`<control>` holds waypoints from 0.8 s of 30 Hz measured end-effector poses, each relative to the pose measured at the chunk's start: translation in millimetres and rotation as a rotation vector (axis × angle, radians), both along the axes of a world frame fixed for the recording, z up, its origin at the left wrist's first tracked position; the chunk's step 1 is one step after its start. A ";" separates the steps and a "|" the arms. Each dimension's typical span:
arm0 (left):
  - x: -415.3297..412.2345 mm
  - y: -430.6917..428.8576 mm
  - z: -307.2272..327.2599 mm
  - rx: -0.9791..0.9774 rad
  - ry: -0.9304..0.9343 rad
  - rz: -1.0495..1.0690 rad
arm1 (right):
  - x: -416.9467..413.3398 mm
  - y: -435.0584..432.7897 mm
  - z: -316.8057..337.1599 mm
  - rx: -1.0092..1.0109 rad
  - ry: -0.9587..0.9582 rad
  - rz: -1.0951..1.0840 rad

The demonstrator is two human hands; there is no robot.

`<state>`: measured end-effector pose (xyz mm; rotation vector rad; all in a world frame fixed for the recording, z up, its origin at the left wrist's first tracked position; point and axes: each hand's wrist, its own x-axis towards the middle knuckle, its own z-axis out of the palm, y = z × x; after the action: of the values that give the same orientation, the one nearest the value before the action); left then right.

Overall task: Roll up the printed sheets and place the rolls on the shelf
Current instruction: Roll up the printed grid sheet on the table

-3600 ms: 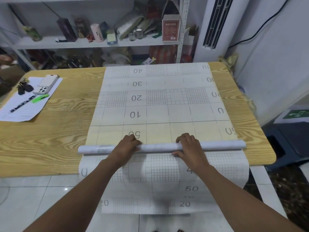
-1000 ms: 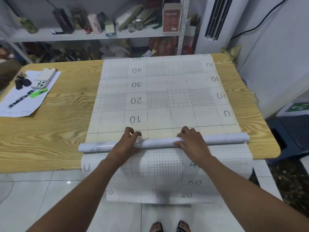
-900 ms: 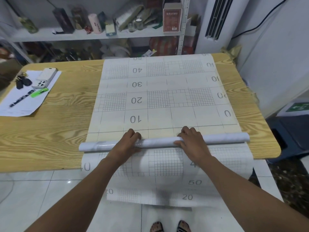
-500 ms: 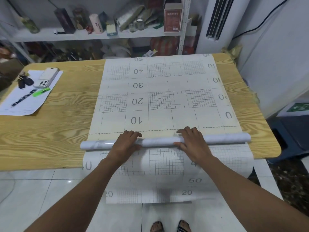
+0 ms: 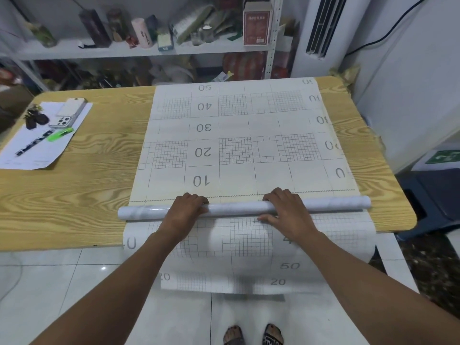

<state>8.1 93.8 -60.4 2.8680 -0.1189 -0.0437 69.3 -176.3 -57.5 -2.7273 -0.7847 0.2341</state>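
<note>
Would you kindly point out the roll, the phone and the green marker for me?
roll [image 5: 333,204]: head view, bare stretch near its right end.
phone [image 5: 62,121]: head view, camera end of its back.
green marker [image 5: 60,134]: head view, middle of its barrel.

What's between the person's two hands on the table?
Only a bare stretch of the roll, gripped by the left hand and right hand, as the head view shows.

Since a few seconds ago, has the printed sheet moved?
Yes. The printed sheet has slid toward the near side: a 50 now shows beyond the 40 at the far edge of the table, and the roll has taken in the nearer 50.
</note>
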 end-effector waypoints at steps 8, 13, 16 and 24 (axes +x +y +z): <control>3.8 1.3 -2.4 -0.079 0.106 0.046 | 2.6 -0.6 -1.5 0.002 -0.007 -0.017; 0.6 3.5 -8.3 -0.263 0.051 0.084 | 3.8 0.3 1.1 0.060 0.064 -0.037; -2.4 2.7 -6.4 -0.356 0.054 0.077 | 3.5 0.5 6.7 0.131 0.114 -0.128; -0.5 0.3 -7.8 -0.286 0.020 0.083 | 10.9 3.4 4.2 0.045 0.093 -0.083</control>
<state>7.6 94.0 -68.2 2.5829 -0.0007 -0.0361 80.2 -172.9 -53.3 -2.6784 -0.6425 0.3191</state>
